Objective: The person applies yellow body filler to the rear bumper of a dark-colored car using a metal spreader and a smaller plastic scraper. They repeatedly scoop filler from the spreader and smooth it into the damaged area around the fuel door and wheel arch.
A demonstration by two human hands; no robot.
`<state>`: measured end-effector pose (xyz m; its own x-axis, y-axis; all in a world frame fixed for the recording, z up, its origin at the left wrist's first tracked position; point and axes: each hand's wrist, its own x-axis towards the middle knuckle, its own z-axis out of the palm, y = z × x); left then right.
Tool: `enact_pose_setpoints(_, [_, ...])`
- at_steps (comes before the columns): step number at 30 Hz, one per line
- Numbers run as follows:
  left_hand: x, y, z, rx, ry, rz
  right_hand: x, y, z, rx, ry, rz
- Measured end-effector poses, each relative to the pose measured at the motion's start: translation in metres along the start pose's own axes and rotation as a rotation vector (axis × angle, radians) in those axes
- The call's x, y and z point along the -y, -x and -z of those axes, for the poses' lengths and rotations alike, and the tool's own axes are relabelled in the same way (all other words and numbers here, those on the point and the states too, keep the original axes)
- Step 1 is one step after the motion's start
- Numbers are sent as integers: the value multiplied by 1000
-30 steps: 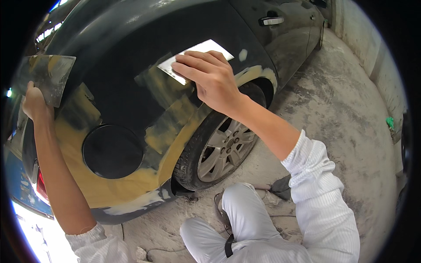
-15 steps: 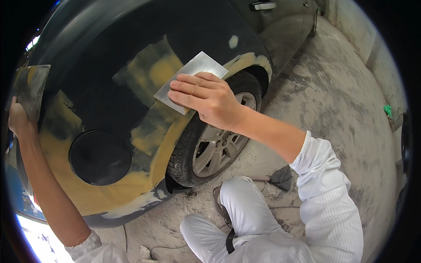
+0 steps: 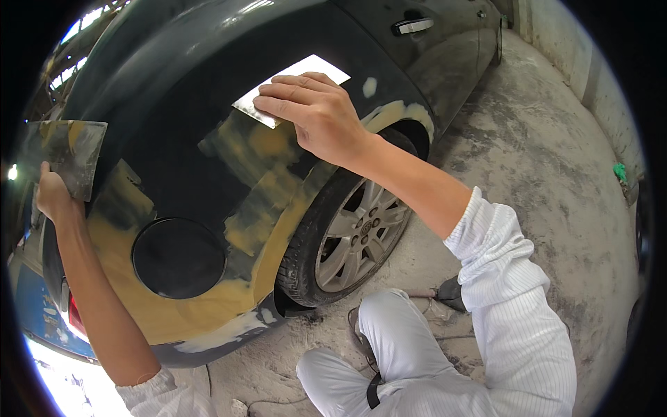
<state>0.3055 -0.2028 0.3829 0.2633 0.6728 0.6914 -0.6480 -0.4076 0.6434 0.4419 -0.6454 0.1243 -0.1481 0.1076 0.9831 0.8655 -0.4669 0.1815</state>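
Observation:
A dark car's rear side panel (image 3: 182, 167) fills the left and middle, with yellowish body filler (image 3: 201, 306) smeared round the fuel flap (image 3: 179, 258) and along the wheel arch. My right hand (image 3: 319, 115) is closed on a shiny flat metal filler spreader (image 3: 309, 66), its fingers spread over the plate above the upper filler patch (image 3: 267, 142). The plate's lower edge lies at or very near the panel; contact cannot be made out. Off to the left, my left hand (image 3: 57, 194) grips a thin, smeared rectangular plate (image 3: 76, 156) at its lower edge, held up beside the car.
The rear wheel (image 3: 358, 240) stands right of the filler, beneath the arch. A door handle (image 3: 413, 26) is at the top. Dusty concrete floor (image 3: 528, 160) runs to a pale wall (image 3: 611, 90). Near my knees lie a dark-headed tool (image 3: 450, 293) and a cable (image 3: 278, 401).
My right hand has moved up the panel with the spreader, baring more of the upper filler patch. The view has shifted slightly; the left hand still holds its plate.

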Motion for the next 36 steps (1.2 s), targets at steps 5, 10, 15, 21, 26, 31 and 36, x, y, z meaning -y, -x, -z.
enact_pose_setpoints(5, [2, -17, 7, 45, -40, 21, 10, 24, 11, 93, -58, -25])
enact_pose_setpoints(10, [0, -14, 3, 3, -81, 46, 28, 60, 27, 143, -86, -48])
enact_pose_setpoints(15, [0, -13, 2, 8, -89, 48, 43, 89, 46, 206, -96, -45])
enact_pose_setpoints(21, [2, -1, -2, -1, -3, 46, 25, 50, 54, 118, -16, -75])
enact_pose_setpoints(26, [4, -5, 0, -13, -24, 29, -18, 3, 16, 13, 48, 6])
enact_pose_setpoints(31, [11, -29, 12, 89, -59, 31, -12, 23, 18, 84, -20, -14])
enact_pose_setpoints(36, [10, -34, 14, 23, -6, 62, 8, 58, 34, 147, -59, -60])
